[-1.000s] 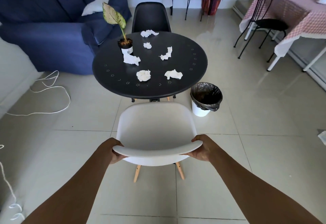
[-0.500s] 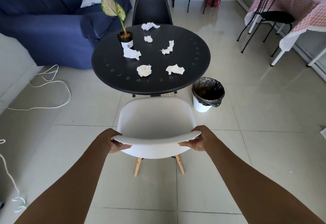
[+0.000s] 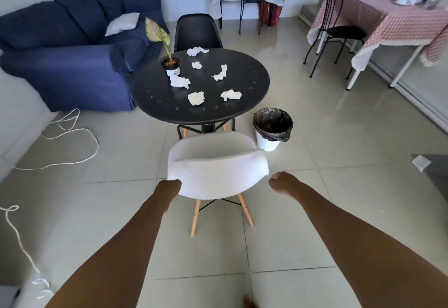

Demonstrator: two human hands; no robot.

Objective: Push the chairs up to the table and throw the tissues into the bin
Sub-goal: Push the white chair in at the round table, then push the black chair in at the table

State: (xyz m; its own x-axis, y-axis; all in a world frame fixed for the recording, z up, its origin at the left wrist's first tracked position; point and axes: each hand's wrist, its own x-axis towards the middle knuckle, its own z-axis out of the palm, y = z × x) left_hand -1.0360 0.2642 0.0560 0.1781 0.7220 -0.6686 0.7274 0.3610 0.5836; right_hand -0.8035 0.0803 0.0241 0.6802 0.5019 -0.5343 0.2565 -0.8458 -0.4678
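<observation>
The white chair (image 3: 218, 174) stands in front of me with its seat at the near rim of the round black table (image 3: 155, 104). My left hand (image 3: 169, 187) is curled and rests against the left edge of the chair's back. My right hand (image 3: 281, 182) is curled too, and hangs just off the back's right edge without touching it. Several crumpled tissues lie on the table, among them one (image 3: 196, 98) near the front and one (image 3: 230, 94) to its right. The bin (image 3: 268, 144), lined with a black bag, stands on the floor right of the table. A black chair (image 3: 197, 32) sits at the table's far side.
A potted plant (image 3: 172, 66) stands on the table. A blue sofa (image 3: 60, 65) is to the left, and white cord (image 3: 72, 135) lies on the floor there. A pink-clothed table (image 3: 400, 24) and a black wire chair (image 3: 339, 31) are at right. Tiled floor lies open around me.
Both hands have let go of the white chair's back and dropped to its sides. The chair has moved closer to the table. My view has lifted, so more of the room shows.
</observation>
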